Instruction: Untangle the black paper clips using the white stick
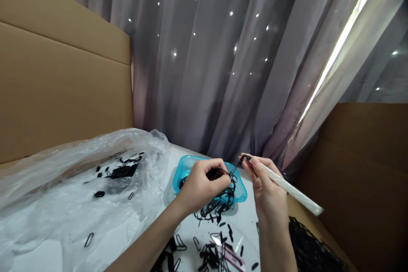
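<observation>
My left hand [205, 180] is closed, with thumb and finger pinching the end of a thin black cord [235, 168] above a blue plastic basket [188, 162]. My right hand [267, 182] is closed around a long white stick [295, 192], which slants down to the right. A small black piece [246, 159] sits at the stick's upper end, by my right fingertips, and the cord runs to it. How they join is too small to make out. Tangled black cords [219, 204] fill the basket and hang over its near rim.
Black loops and small black pieces [210, 256] lie scattered on the white table, beside a pink-handled cutter [235, 260]. At the left, a clear plastic bag [79, 208] holds more black pieces. Cardboard walls [63, 72] and a curtain [197, 72] surround the table. A black bundle [314, 248] lies right.
</observation>
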`<state>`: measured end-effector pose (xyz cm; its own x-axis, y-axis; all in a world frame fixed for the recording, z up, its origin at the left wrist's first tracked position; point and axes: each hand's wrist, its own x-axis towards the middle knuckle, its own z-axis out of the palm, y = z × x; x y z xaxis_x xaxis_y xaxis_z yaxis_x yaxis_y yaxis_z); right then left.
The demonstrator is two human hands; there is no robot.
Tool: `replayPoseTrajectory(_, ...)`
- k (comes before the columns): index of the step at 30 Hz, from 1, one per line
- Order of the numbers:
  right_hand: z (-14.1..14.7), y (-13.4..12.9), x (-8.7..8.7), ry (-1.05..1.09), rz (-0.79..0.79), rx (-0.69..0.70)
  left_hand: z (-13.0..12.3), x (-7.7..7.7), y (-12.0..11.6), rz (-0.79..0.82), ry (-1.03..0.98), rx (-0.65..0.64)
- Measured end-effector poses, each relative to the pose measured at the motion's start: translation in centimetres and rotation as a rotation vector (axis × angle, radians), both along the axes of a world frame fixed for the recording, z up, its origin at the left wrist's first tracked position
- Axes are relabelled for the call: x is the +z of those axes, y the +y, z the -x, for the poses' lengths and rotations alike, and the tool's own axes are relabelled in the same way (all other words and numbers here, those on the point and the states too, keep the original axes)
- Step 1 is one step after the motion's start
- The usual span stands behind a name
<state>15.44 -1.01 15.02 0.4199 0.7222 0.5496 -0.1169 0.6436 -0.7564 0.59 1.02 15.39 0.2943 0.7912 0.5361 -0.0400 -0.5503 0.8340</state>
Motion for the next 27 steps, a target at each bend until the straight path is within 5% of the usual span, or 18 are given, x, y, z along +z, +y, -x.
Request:
replayPoseTrajectory(15,-1.1,0.3,-0.1,-0.089,0.032,0.165,0.8,0.3,0.2,-0.037,-0.086,-0.035)
replayPoseTrajectory(27,-0.3,-2.0,1.0,-0.172,0.062,0.134,0.1,0.0,-0.2,-0.140,0.015,0.136)
